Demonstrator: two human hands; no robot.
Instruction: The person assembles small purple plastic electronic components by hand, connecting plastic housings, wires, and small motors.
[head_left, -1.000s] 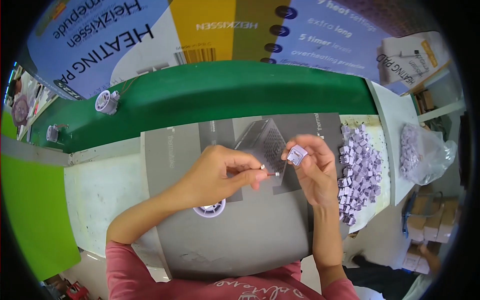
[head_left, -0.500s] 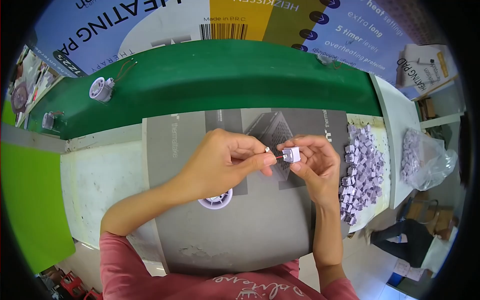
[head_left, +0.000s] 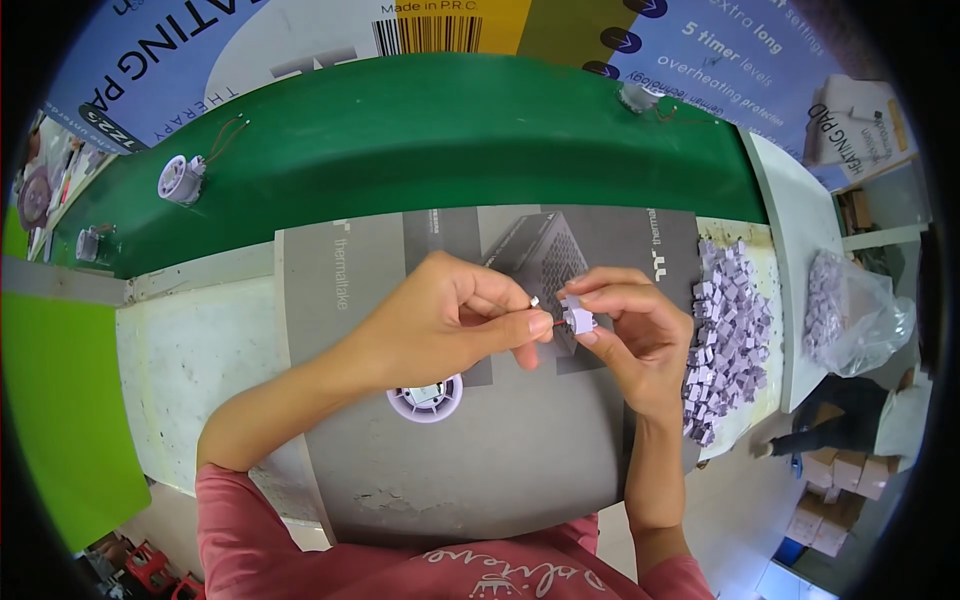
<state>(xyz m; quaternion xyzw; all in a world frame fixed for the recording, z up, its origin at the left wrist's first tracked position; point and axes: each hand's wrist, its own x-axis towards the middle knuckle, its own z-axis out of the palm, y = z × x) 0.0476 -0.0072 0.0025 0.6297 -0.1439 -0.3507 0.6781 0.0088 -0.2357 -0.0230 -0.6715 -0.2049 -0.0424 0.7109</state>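
Note:
Over the grey cardboard sheet (head_left: 480, 460), my two hands meet at a small lilac plastic piece (head_left: 579, 318). My right hand (head_left: 640, 335) pinches that piece between thumb and fingertips. Thin red wires (head_left: 558, 323) run from it to my left hand (head_left: 470, 320), whose thumb and forefinger are closed on them. A tiny white tip (head_left: 535, 301) pokes up by the left fingers. Partly hidden under my left wrist, a round lilac housing (head_left: 428, 400) lies on the cardboard, with a pale part inside its ring.
A heap of small lilac pieces (head_left: 727, 340) lies at the right, beside a clear plastic bag (head_left: 855, 315) of similar ones. On the green belt (head_left: 450, 130) stand round housings with wires (head_left: 181, 180), (head_left: 640, 97). A person (head_left: 850, 420) is far right.
The lilac piece has turned in my right fingers and sits slightly lower. The view has shifted, showing more of the round housing. The person at the far right has moved.

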